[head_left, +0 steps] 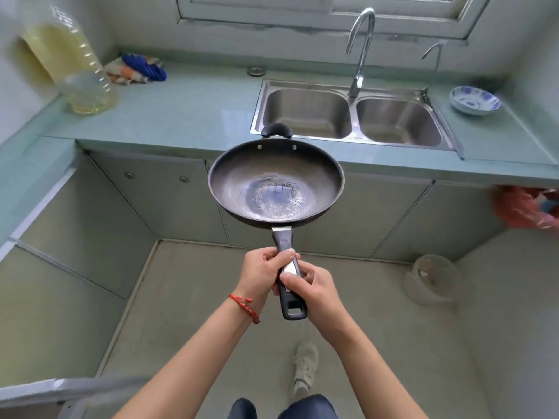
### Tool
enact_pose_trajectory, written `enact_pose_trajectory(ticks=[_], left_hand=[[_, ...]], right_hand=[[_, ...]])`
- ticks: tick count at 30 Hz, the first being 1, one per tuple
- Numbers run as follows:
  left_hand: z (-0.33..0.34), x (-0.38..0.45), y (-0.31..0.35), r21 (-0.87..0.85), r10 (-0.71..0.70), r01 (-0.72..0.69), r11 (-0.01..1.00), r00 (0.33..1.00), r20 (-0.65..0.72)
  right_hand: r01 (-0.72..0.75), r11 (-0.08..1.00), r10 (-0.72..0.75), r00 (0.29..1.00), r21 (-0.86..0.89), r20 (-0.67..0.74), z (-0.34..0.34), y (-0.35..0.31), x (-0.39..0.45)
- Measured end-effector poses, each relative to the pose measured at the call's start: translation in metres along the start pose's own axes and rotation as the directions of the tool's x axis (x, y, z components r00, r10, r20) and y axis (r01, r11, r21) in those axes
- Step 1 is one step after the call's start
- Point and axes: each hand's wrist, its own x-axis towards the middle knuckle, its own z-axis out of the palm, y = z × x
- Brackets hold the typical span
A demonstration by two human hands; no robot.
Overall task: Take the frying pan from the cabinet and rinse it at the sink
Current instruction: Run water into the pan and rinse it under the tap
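Fingers of the left hand (pixel 261 272) and right hand (pixel 314 290) wrap tightly around the frying pan (pixel 276 184) handle (pan level, empty), short of the sink (pixel 351 116).

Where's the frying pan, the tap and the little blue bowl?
frying pan (pixel 276 189): head view, on the shiny middle of its inside.
tap (pixel 361 40): head view, on its tall curved pipe.
little blue bowl (pixel 475 99): head view, on its patterned inside.

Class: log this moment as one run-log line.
frying pan: held level before counter | left hand, right hand: gripping handle | sink: empty, unreached
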Motion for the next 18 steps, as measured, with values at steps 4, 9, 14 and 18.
enact_pose_trajectory(ticks=[4, 9, 14, 18], left_hand=[[0.039, 0.052, 0.02, -0.004, 0.026, -0.026, 1.0, 1.0, -0.014], [0.083, 0.105, 0.048, -0.002, 0.014, -0.014, 1.0, 1.0, -0.022], [0.109, 0.157, 0.068, -0.013, -0.005, 0.004, 1.0, 1.0, -0.027], [0.115, 0.207, 0.08, -0.011, -0.015, 0.015, 1.0, 1.0, -0.006]], right_hand=[[0.026, 0.999, -0.026, 1.0, 0.024, 0.004, -0.043, -0.023, 0.045], [0.027, 1.0, -0.027, 1.0, -0.011, 0.015, -0.092, -0.054, 0.095], [0.027, 1.0, -0.027, 1.0, 0.014, -0.002, -0.123, -0.074, 0.143], [0.037, 0.999, -0.037, 0.999, 0.021, -0.015, -0.137, -0.086, 0.189]])
